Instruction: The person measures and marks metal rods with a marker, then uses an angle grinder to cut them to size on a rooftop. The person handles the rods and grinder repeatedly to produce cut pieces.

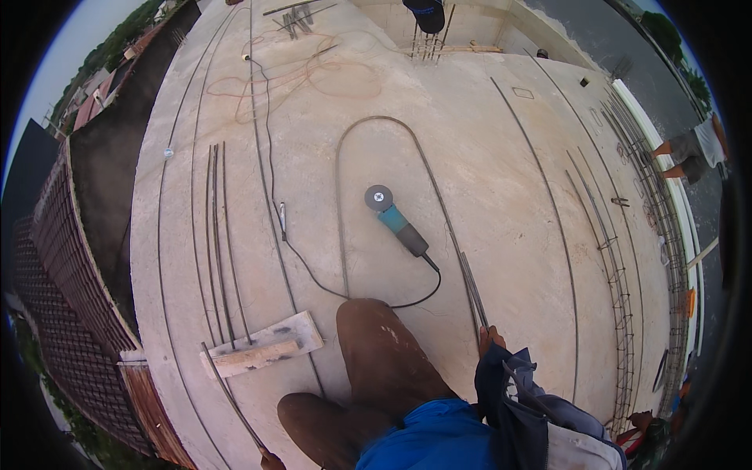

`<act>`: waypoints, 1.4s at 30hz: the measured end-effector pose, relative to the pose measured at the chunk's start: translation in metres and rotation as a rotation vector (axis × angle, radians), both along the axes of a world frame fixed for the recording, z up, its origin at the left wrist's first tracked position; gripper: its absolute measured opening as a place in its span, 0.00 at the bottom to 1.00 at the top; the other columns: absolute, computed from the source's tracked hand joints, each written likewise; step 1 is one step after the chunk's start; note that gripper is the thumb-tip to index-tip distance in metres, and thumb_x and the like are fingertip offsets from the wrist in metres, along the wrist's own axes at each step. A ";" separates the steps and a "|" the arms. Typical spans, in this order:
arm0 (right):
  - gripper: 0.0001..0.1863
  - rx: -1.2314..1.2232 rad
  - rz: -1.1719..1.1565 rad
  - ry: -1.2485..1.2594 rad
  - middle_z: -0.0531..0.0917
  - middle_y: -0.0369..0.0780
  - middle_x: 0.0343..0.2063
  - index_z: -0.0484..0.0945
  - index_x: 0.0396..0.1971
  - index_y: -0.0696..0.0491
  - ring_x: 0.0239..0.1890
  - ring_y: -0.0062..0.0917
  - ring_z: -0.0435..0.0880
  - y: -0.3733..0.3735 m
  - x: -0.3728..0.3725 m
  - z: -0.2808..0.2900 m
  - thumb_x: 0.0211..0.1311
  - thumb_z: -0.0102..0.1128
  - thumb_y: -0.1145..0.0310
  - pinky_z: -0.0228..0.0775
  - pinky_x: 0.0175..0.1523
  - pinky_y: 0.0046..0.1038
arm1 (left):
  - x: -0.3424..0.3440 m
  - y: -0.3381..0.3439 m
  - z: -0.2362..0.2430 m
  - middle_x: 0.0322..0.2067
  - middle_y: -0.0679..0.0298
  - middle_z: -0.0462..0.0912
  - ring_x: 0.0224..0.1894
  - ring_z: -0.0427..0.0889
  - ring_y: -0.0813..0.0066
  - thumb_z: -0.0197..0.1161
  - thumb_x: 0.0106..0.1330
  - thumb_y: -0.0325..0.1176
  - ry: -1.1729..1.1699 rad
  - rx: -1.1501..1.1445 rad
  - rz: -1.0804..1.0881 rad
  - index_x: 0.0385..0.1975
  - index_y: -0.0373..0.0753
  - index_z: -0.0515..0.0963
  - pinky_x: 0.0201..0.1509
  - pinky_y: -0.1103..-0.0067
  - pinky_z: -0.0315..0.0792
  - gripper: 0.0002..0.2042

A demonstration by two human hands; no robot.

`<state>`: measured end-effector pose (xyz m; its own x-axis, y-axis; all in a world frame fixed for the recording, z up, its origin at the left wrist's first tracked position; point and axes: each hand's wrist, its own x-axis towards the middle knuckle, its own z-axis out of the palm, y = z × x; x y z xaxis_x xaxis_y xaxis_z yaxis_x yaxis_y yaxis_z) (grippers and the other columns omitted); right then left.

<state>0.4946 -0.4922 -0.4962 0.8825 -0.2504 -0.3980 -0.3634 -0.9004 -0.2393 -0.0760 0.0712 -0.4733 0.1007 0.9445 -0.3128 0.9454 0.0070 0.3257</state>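
Note:
My right hand [491, 338], below a dark blue sleeve, is closed around the near end of a few thin steel rods [472, 288] that lie along the concrete. At the lower edge my left hand [271, 460], only partly in view, grips the end of another steel rod [233, 398]. That rod slants up toward a pale wooden board [266, 345] with a smaller strip on it. Ahead of my knees an angle grinder [398, 222], teal and black with a grey disc, rests on the slab, and nothing touches it. A rod bent into a long U [379, 118] surrounds it.
The grinder's black cable [312, 278] runs left, then away. Straight rods [221, 235] stretch along the left, near the slab edge and tiled roof [74, 290]. Tied rebar cages [623, 329] lie right. Another person [693, 153] stands at far right; someone's arm [638, 423] shows lower right.

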 end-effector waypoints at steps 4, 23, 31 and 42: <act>0.26 0.048 0.037 -0.129 0.86 0.63 0.28 0.74 0.40 0.58 0.37 0.66 0.88 0.019 0.051 0.010 0.86 0.51 0.47 0.78 0.40 0.59 | 0.046 0.055 -0.013 0.10 0.65 0.65 0.14 0.66 0.69 0.46 0.85 0.67 -0.121 -0.058 0.154 0.14 0.35 0.71 0.20 0.65 0.60 0.42; 0.27 0.226 0.472 -0.360 0.87 0.60 0.31 0.79 0.40 0.55 0.36 0.64 0.88 0.110 0.084 -0.037 0.80 0.57 0.41 0.77 0.39 0.59 | 0.174 0.011 0.040 0.42 0.36 0.89 0.50 0.88 0.34 0.48 0.82 0.65 0.028 -0.272 0.027 0.44 0.35 0.88 0.57 0.51 0.79 0.35; 0.27 0.554 1.576 -0.136 0.87 0.59 0.33 0.79 0.43 0.55 0.39 0.62 0.87 0.325 0.003 0.065 0.80 0.58 0.42 0.77 0.43 0.59 | 0.168 -0.067 0.092 0.45 0.39 0.90 0.52 0.89 0.37 0.49 0.81 0.69 -0.312 -0.281 0.020 0.53 0.39 0.88 0.61 0.52 0.80 0.36; 0.27 0.497 2.359 -0.059 0.86 0.57 0.37 0.79 0.46 0.56 0.43 0.60 0.86 0.434 -0.143 0.138 0.78 0.60 0.42 0.75 0.47 0.58 | 0.191 -0.162 0.128 0.38 0.44 0.91 0.47 0.90 0.38 0.56 0.80 0.64 -0.491 -0.127 -0.052 0.43 0.37 0.89 0.53 0.49 0.82 0.31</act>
<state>0.3511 -0.0583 -0.3584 -0.5600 0.8258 -0.0672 0.7590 0.4789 -0.4411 0.1151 -0.0905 -0.3450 0.3104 0.8921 -0.3285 0.6812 0.0323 0.7314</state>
